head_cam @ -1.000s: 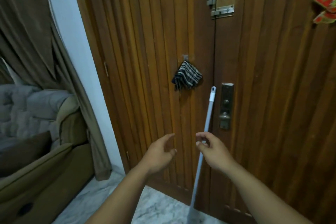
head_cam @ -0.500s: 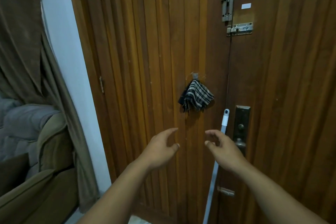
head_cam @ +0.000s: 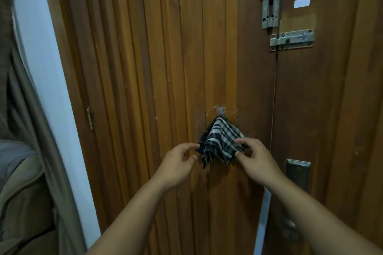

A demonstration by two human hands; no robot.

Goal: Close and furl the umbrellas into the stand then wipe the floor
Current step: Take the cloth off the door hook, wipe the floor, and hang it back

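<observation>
A black-and-white checked cloth [head_cam: 219,138] hangs bunched from a small hook [head_cam: 221,109] on the wooden door [head_cam: 145,68]. My right hand [head_cam: 257,161] is at the cloth's right corner, index finger over the front and thumb under the edge, pinching it. My left hand [head_cam: 178,165] is open, with its fingertips just touching the cloth's left edge. A pale mop handle [head_cam: 262,223] leans against the door at lower right, its top hidden behind my right forearm. No umbrella or stand is in view.
Metal bolts [head_cam: 292,39] sit high on the door's right, and a dark lock plate [head_cam: 297,174] is just right of my right hand. A white wall strip [head_cam: 41,47], a brown curtain [head_cam: 24,130] and a sofa [head_cam: 18,192] fill the left.
Both hands rose from beside the mop handle to the hanging cloth. My right hand let go of the handle and closed on the cloth's corner. The view moved closer and upward.
</observation>
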